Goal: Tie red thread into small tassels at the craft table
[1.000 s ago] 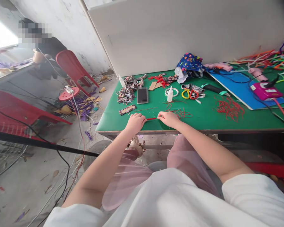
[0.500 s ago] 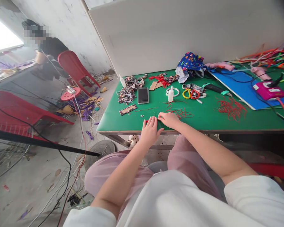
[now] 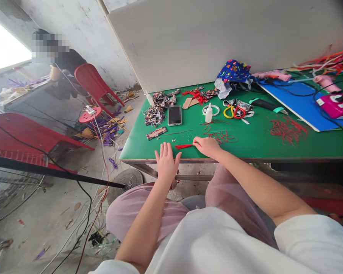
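Observation:
A small red tassel [image 3: 183,146] lies along the front of the green table [image 3: 137,142], its strands pointing left. My right hand [image 3: 206,146] pinches its right end between thumb and fingers. Left of the strands, my left hand [image 3: 166,160] rests with spread fingers at the table edge, apart from the tassel and holding nothing. Just beyond my right hand is a loose pile of red cords [image 3: 221,136]. A patterned fabric strip [image 3: 156,133] with a tan middle lies beyond my left hand, near a single thin red cord [image 3: 178,133].
Behind stand a white squeeze bottle [image 3: 208,113], a dark-screened device [image 3: 174,115], scissors [image 3: 234,112] and fabric scraps [image 3: 156,110]. More red cords [image 3: 287,131], a blue board [image 3: 294,102] and a magenta power box [image 3: 335,106] are right. A person sits at another table, far left.
My left hand has lifted off the tassel and moved left, uncovering its red strands. My right hand keeps its pinch. The view has shifted slightly.

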`<state>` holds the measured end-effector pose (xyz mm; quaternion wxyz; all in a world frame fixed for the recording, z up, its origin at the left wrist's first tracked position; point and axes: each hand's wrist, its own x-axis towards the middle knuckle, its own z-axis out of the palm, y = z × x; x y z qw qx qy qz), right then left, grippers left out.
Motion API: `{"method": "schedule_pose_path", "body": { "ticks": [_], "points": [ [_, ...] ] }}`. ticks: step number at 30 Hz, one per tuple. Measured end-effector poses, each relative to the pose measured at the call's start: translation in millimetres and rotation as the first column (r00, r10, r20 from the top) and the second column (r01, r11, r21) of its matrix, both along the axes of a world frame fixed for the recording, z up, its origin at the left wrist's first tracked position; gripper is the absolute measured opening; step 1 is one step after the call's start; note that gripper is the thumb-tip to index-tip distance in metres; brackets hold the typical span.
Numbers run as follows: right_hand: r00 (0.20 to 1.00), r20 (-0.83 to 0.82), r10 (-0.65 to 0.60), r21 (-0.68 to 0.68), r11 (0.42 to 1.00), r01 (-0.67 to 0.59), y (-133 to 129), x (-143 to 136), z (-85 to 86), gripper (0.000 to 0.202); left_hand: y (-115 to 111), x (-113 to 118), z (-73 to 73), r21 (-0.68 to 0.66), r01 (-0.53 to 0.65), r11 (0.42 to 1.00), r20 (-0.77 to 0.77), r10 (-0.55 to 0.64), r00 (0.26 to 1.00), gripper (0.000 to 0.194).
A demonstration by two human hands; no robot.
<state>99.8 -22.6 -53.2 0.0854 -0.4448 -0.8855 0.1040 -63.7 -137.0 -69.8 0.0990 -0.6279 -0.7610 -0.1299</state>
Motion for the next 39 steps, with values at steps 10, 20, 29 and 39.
{"method": "schedule_pose_path", "body": {
  "ticks": [10,20,29,39],
  "points": [
    [0.999,-0.05,0.004,0.033,0.999,-0.003,-0.8,-0.5,-5.1,0.024,1.7,0.1,6.2,-0.043,-0.056,0.998,-0.004,0.056,0.998,0.06],
    [0.982,-0.188,0.017,0.016,1.0,-0.014,-0.8,1.2,-12.7,0.022,9.7,12.0,4.0,-0.019,0.005,1.0,-0.039,-0.005,0.999,0.059],
    [0.829,-0.544,-0.127,-0.091,0.992,0.092,-2.9,32.8,-3.4,0.034,34.8,10.6,8.7,-0.028,0.064,0.998,0.02,-0.063,0.998,0.059],
    [0.123,-0.836,-0.535,-0.509,0.84,0.189,-65.1,122.1,-9.6,0.02,58.5,58.9,4.9,-0.088,0.5,0.862,0.197,-0.477,0.857,0.057]
  ]
}}
